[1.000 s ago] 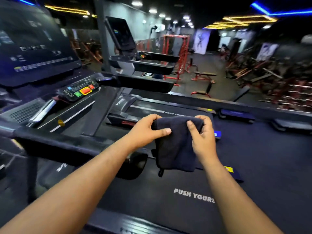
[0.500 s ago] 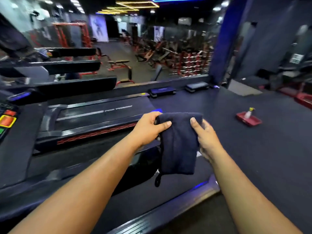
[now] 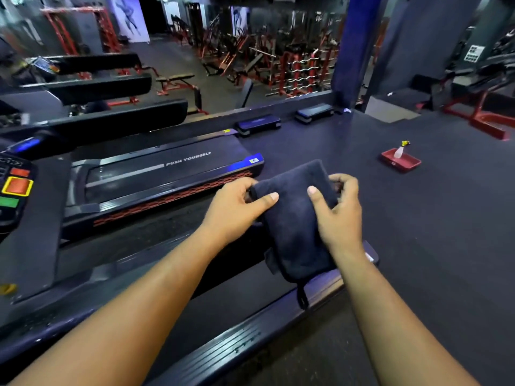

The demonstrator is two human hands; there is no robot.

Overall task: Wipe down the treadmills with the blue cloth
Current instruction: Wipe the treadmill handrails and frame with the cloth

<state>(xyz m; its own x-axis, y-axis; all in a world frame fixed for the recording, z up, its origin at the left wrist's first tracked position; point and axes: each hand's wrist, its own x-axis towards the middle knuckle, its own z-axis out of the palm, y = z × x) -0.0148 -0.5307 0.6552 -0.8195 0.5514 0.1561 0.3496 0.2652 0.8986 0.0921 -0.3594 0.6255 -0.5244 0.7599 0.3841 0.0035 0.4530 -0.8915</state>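
Observation:
A folded dark blue cloth point(image 3: 295, 227) hangs in front of me, held at its top edge by both hands. My left hand point(image 3: 237, 207) grips its left side with the thumb across the front. My right hand point(image 3: 338, 215) grips the right side, fingers curled behind. A small loop dangles from the cloth's lower corner. Below the hands runs the near treadmill's belt and side rail point(image 3: 237, 344). A second treadmill point(image 3: 167, 174) marked "PUSH YOURSELF" lies beyond, at the left. A console with red, orange and green buttons point(image 3: 15, 188) sits at the far left.
A red tray point(image 3: 401, 162) holding a spray bottle point(image 3: 399, 151) sits on the dark floor at the right. Two step platforms point(image 3: 257, 124) lie along the floor's far edge. A blue pillar point(image 3: 354, 45) and racks of red gym equipment stand behind.
The view has swung right, away from the console and toward the open floor. Both hands have kept hold of the cloth, and the right fingers now curl further round its edge.

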